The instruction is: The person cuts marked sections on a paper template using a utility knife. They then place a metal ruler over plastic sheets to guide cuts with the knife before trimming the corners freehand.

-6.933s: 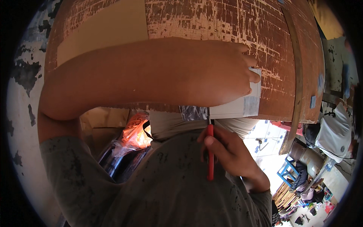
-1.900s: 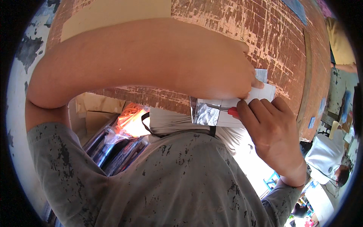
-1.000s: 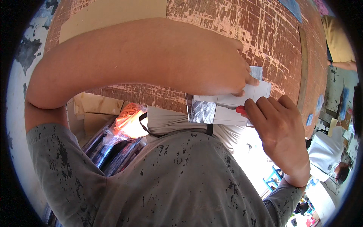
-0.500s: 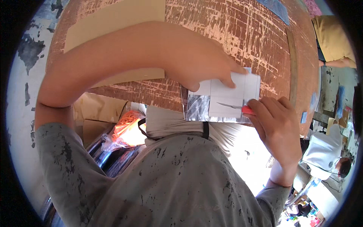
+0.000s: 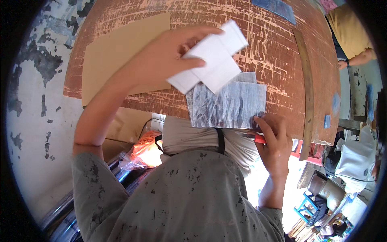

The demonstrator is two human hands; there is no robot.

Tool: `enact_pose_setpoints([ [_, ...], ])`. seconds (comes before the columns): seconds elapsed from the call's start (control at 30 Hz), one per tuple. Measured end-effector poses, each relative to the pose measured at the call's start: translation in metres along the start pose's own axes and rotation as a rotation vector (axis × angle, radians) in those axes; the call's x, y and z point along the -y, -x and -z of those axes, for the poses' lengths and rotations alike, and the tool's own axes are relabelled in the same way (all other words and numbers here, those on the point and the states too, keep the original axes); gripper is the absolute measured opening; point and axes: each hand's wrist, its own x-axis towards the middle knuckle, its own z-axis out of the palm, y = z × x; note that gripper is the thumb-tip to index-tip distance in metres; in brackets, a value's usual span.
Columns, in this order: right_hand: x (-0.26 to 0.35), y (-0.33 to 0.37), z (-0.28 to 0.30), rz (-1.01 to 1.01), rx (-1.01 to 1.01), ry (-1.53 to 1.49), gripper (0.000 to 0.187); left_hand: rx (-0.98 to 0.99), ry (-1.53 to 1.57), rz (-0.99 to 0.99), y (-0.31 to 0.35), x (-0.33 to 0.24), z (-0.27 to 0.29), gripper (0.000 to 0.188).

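Observation:
My left hand (image 5: 171, 54) is raised over the table, its thumb and fingers pinching a white cross-shaped card piece (image 5: 217, 62). The card is tilted and a little blurred. Below it, shiny grey streaked sheets (image 5: 231, 107) lie stacked at the near table edge. My right hand (image 5: 276, 137) is at their lower right corner, with its thumb and a finger close to or touching the corner. A slim tool with a red handle (image 5: 260, 138) is gripped in that same hand. Its thin metal end points left along the table edge and is partly hidden.
The worn brown table (image 5: 278, 52) carries a tan cardboard sheet (image 5: 100, 64) at left and a long wooden strip (image 5: 305, 88) at right. An orange bundle in plastic (image 5: 147, 149) sits below the left edge. A person in yellow (image 5: 350, 30) stands at far right.
My left hand has lifted the white card off the grey sheets, up and to the left. My right hand has moved down and left to the sheets' corner, still holding the red-handled tool.

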Motion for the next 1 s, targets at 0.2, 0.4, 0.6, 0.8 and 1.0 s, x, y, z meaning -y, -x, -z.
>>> enact_pose_setpoints([
  [0.2,-0.008,0.006,-0.011,0.027,-0.068,-0.07,0.045,-0.281,-0.098,0.027,0.048,0.04,0.066,0.067],
  [0.4,-0.013,0.004,-0.016,0.099,-0.14,-0.098,0.037,-0.504,-0.607,0.151,0.073,0.08,0.1,0.063],
  [0.6,-0.019,0.004,-0.015,0.19,-0.196,-0.044,0.034,-0.251,-0.48,-0.056,0.06,0.032,-0.023,0.091],
  [0.8,-0.015,-0.007,-0.02,0.104,-0.301,-0.107,0.033,-0.068,-0.578,-0.285,0.041,0.012,-0.073,0.102],
  [1.0,-0.009,-0.011,-0.012,0.022,-0.151,-0.124,0.038,-0.233,-0.534,-0.179,0.032,0.022,-0.041,0.102],
])
